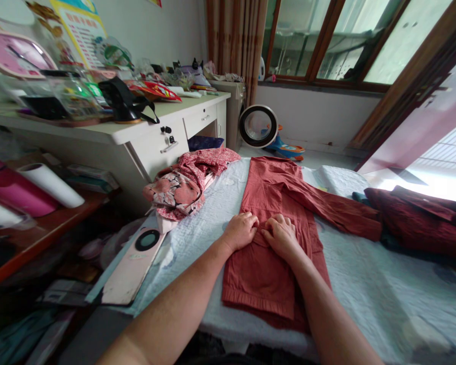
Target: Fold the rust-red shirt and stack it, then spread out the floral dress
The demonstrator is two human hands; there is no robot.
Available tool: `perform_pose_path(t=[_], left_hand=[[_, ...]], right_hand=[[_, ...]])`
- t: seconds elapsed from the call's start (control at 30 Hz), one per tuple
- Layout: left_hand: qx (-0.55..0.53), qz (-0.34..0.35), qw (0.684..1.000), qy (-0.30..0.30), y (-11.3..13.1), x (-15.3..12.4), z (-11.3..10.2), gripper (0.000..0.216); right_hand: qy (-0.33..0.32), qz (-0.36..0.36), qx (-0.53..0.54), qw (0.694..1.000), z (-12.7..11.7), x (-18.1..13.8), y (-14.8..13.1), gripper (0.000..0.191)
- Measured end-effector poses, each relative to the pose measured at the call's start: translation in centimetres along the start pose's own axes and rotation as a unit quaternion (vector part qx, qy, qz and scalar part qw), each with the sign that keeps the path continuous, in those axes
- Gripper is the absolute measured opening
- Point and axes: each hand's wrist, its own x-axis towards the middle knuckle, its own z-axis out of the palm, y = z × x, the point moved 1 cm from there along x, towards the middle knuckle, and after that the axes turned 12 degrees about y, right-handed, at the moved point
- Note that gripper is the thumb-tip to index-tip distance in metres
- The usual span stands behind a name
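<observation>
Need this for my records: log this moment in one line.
left hand: on red garment | right hand: on same garment | garment: on pale-blue cover, sleeve extended right

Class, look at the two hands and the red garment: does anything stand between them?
Nothing visible does. The left hand and right hand both rest directly on the red garment. The floral cloth lies off to its left, and the dark red clothes lie by its sleeve end.

Honestly can't read any of the text here. The wall poster (84, 38) has an orangey heading plus rows of tiny print, all too blurry, and the pink clock's (0, 55) dial marks are mush too.
</observation>
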Motion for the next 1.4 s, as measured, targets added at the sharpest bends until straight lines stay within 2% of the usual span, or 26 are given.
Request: perform_pose_path(t=[0.4, 0.67, 1.17, 1.4], left_hand=[[-0.006, 0.002, 1.000, 0.002, -0.1, -0.1, 0.1, 0.010], [-0.005, 0.004, 1.000, 0.007, 0.0, 0.0, 0.0, 0.009], [-0.006, 0.000, 1.000, 0.004, 0.0, -0.1, -0.2, 0.009], [-0.003, -0.005, 1.000, -0.001, 0.1, -0.1, -0.2, 0.010]], right_hand=[[-0.017, -0.009, -0.001, 1.000, -0.5, -0.2, 0.0, 0.007], [-0.031, -0.017, 0.031, 0.999, -1.4, -0.3, 0.4, 0.013], [-0.072, -0.046, 0.055, 0.995, -1.2, -0.2, 1.8, 0.037], [-0.078, -0.054, 0.052, 0.994, -0.9, -0.2, 2.1, 0.040]])
